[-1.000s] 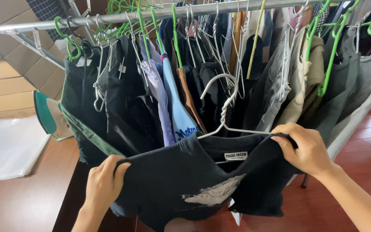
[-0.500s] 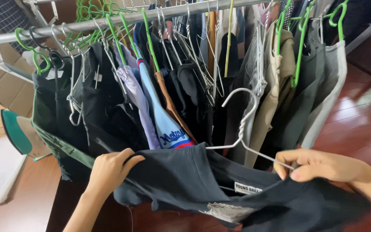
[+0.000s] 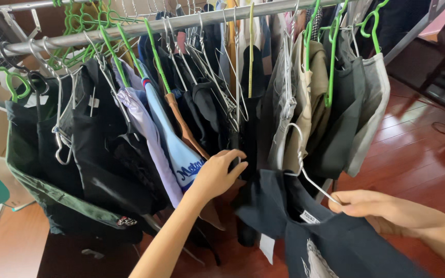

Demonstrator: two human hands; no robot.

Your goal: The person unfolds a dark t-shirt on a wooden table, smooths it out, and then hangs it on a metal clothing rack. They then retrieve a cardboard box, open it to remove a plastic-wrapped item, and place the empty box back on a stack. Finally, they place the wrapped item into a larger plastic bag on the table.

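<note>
Head cam, close, facing clothes rail

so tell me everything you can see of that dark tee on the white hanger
The dark navy t-shirt looks like soft cotton, with a pale print partly visible on its front and a small light label inside the neck. It hangs slack on a white wire hanger whose hook is off the rail. The right hand holds it at the shoulder, below the hanging clothes; the left hand is among those clothes, not on it.

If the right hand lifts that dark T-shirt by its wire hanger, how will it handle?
The dark T-shirt probably stays floppy: it sags in folds below the right hand. It looks light for its size. The thin white wire hanger may let it slide or swing.
</note>
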